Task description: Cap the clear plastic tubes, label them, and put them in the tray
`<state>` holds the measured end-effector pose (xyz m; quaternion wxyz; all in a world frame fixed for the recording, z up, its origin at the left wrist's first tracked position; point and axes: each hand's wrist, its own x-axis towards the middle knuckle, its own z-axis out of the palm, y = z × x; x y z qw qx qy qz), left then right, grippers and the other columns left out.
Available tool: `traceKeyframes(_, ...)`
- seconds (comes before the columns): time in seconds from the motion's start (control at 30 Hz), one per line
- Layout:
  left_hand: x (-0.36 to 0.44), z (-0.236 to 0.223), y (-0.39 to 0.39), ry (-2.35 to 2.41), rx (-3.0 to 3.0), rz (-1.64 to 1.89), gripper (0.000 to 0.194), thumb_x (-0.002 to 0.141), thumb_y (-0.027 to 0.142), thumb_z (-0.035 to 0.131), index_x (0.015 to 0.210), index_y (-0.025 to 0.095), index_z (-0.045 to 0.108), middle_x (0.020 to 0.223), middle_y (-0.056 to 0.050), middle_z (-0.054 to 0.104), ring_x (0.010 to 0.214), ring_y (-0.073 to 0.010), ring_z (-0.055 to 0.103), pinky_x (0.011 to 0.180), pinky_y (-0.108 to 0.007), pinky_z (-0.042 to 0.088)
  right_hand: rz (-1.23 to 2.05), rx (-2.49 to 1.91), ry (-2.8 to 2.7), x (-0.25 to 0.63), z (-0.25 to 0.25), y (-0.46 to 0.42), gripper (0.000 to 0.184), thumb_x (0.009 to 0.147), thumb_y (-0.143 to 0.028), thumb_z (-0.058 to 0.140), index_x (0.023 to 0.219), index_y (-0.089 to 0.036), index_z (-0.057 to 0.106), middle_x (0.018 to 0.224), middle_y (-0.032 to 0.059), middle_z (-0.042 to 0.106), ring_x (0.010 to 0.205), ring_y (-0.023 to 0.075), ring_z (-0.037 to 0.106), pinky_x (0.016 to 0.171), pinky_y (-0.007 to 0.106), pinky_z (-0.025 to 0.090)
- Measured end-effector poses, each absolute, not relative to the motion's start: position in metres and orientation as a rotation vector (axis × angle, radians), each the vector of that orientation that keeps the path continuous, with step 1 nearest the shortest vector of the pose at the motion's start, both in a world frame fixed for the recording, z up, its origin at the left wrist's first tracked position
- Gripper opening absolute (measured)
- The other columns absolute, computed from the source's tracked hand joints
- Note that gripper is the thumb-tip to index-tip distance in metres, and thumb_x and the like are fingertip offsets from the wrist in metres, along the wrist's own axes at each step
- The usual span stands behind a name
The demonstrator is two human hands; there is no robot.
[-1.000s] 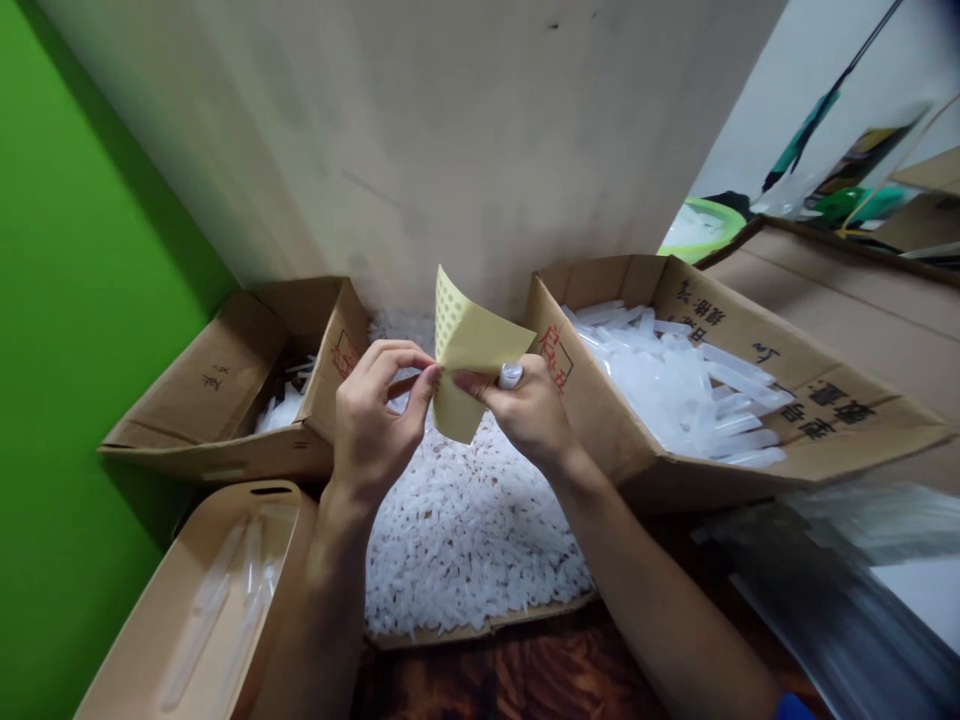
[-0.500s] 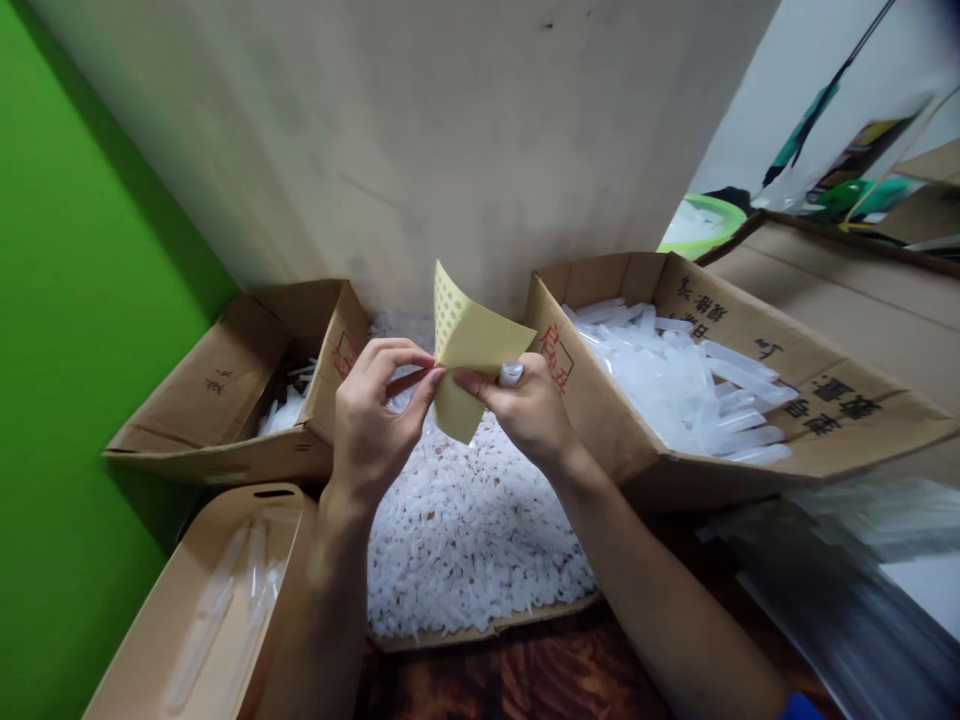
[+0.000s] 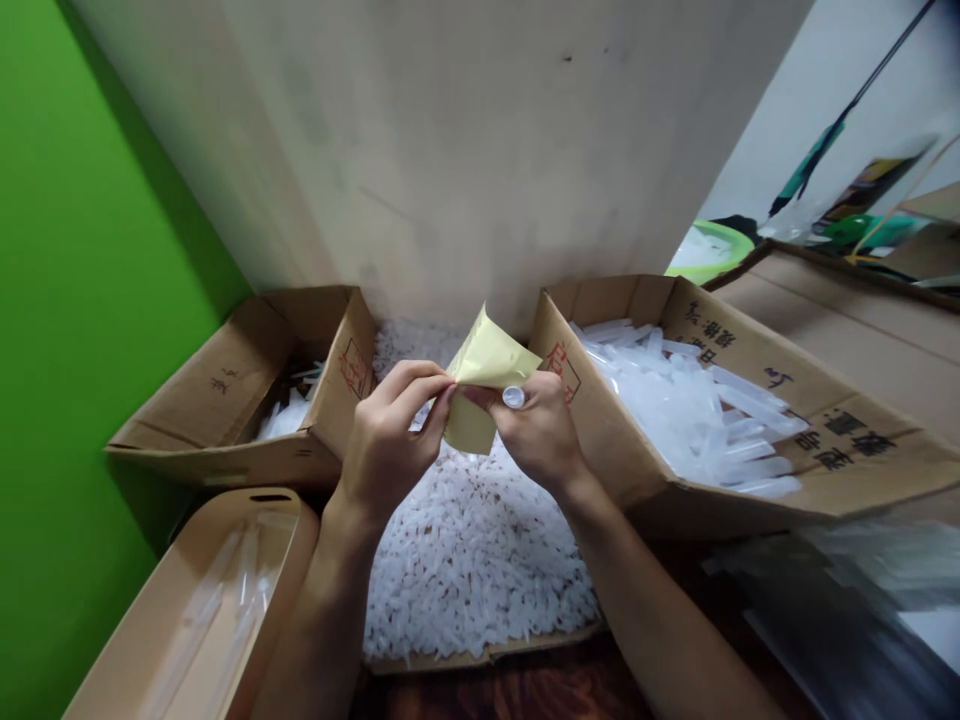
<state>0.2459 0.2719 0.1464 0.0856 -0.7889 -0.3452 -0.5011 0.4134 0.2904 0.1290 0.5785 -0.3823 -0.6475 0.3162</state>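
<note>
A pale yellow sticker sheet (image 3: 491, 358) is bent between my hands, above a wide heap of small white plastic pieces (image 3: 480, 550). My left hand (image 3: 391, 430) is closed, thumb and forefinger pinching the sheet's left edge at the fold. Closed as well, my right hand (image 3: 546, 432) grips the sheet from the right with its thumb over it. A whitish round cap or tube end (image 3: 513, 397) pokes out of the right fist; the rest of it is hidden by the fingers. Whether a loose sticker sits in the left fingertips cannot be made out.
A cardboard box (image 3: 607, 420) full of clear plastic tubes (image 3: 675, 400) stands right. Left, another cardboard box (image 3: 225, 400) holds some white pieces. A tan bin (image 3: 300, 540) with clear tubes sits front left. Behind rises a pale panel (image 3: 450, 150); a green wall (image 3: 90, 250) borders the left.
The sheet has folded over toward me, its dotted face turned out of sight. Both hands sit slightly lower and further right in the picture, as the whole view shifted too.
</note>
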Motion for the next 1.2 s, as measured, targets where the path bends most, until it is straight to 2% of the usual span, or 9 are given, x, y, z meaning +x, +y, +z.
traceKeyframes(0.17, 0.24, 0.146, 0.273, -1.022, -2.408, -1.394, 0.013, 0.096, 0.007, 0.063, 0.103, 0.016, 0.069, 0.101, -0.008, 0.072, 0.091, -0.0158, 0.071, 0.084, -0.028, 0.062, 0.658, -0.92, -1.58, 0.414, 0.129, 0.289, 0.021, 0.087, -0.029, 0.073, 0.071, -0.016, 0.076, 0.068, 0.0027, 0.07, 0.064, 0.0172, 0.061, 0.064, 0.03, 0.047)
traceKeyframes(0.3, 0.235, 0.149, 0.274, -1.006, -2.439, -1.416, 0.014, 0.096, 0.009, 0.063, 0.104, 0.018, 0.07, 0.102, -0.007, 0.072, 0.093, -0.0161, 0.071, 0.086, -0.029, 0.062, 0.717, -0.89, -1.537, 0.411, 0.128, 0.289, 0.016, 0.087, -0.029, 0.073, 0.077, -0.017, 0.078, 0.077, 0.0038, 0.075, 0.069, 0.0177, 0.064, 0.068, 0.031, 0.05)
traceKeyframes(0.43, 0.234, 0.15, 0.274, -1.005, -2.427, -1.407, 0.012, 0.096, 0.011, 0.065, 0.105, 0.018, 0.07, 0.102, -0.007, 0.072, 0.094, -0.0166, 0.071, 0.087, -0.031, 0.063, 0.748, -0.912, -1.523, 0.41, 0.128, 0.289, 0.018, 0.086, -0.033, 0.075, 0.079, -0.017, 0.081, 0.076, 0.0045, 0.075, 0.07, 0.019, 0.065, 0.068, 0.032, 0.051)
traceKeyframes(0.67, 0.236, 0.151, 0.273, -1.052, -2.395, -1.456, 0.01, 0.096, 0.009, 0.064, 0.099, 0.016, 0.07, 0.098, -0.006, 0.071, 0.089, -0.0151, 0.071, 0.081, -0.027, 0.064, 0.826, -0.885, -1.49, 0.41, 0.13, 0.288, 0.02, 0.084, -0.037, 0.078, 0.084, -0.017, 0.083, 0.08, 0.0057, 0.078, 0.074, 0.0212, 0.069, 0.071, 0.033, 0.053)
traceKeyframes(0.8, 0.237, 0.153, 0.272, -1.084, -2.343, -1.488, 0.009, 0.095, 0.011, 0.065, 0.097, 0.017, 0.07, 0.097, -0.005, 0.071, 0.088, -0.0149, 0.07, 0.08, -0.027, 0.064, 0.933, -0.914, -1.436, 0.408, 0.13, 0.288, 0.024, 0.081, -0.04, 0.081, 0.082, -0.017, 0.082, 0.081, 0.0072, 0.078, 0.081, 0.0244, 0.072, 0.077, 0.037, 0.056)
traceKeyframes(0.9, 0.238, 0.156, 0.268, -1.043, -2.308, -1.483, 0.01, 0.094, 0.009, 0.067, 0.098, 0.017, 0.07, 0.098, -0.006, 0.072, 0.089, -0.0159, 0.071, 0.084, -0.03, 0.064, 0.967, -0.931, -1.424, 0.407, 0.128, 0.289, 0.025, 0.08, -0.041, 0.08, 0.08, -0.016, 0.081, 0.079, 0.0075, 0.077, 0.078, 0.0234, 0.07, 0.075, 0.036, 0.056)
traceKeyframes(0.97, 0.24, 0.158, 0.264, -0.972, -2.3, -1.456, 0.014, 0.092, 0.007, 0.069, 0.101, 0.017, 0.07, 0.1, -0.006, 0.073, 0.092, -0.0167, 0.072, 0.088, -0.031, 0.064, 0.933, -0.961, -1.453, 0.406, 0.126, 0.29, 0.026, 0.082, -0.041, 0.077, 0.075, -0.016, 0.078, 0.076, 0.0068, 0.075, 0.07, 0.0206, 0.066, 0.068, 0.034, 0.054)
traceKeyframes(1.07, 0.243, 0.157, 0.259, -0.792, -2.285, -1.341, 0.024, 0.09, 0.004, 0.071, 0.11, 0.017, 0.069, 0.106, -0.007, 0.075, 0.095, -0.0165, 0.074, 0.088, -0.028, 0.064, 0.813, -1.01, -1.531, 0.405, 0.126, 0.289, 0.025, 0.083, -0.033, 0.068, 0.063, -0.017, 0.068, 0.064, 0.0032, 0.068, 0.058, 0.015, 0.055, 0.056, 0.029, 0.044)
traceKeyframes(1.2, 0.247, 0.153, 0.257, -0.673, -2.241, -1.192, 0.028, 0.092, 0.003, 0.069, 0.117, 0.014, 0.068, 0.109, -0.009, 0.078, 0.093, -0.0178, 0.077, 0.087, -0.028, 0.064, 0.698, -1.017, -1.611, 0.405, 0.129, 0.285, 0.023, 0.079, -0.019, 0.056, 0.055, -0.019, 0.054, 0.058, 0.0001, 0.061, 0.053, 0.0118, 0.048, 0.051, 0.026, 0.034)
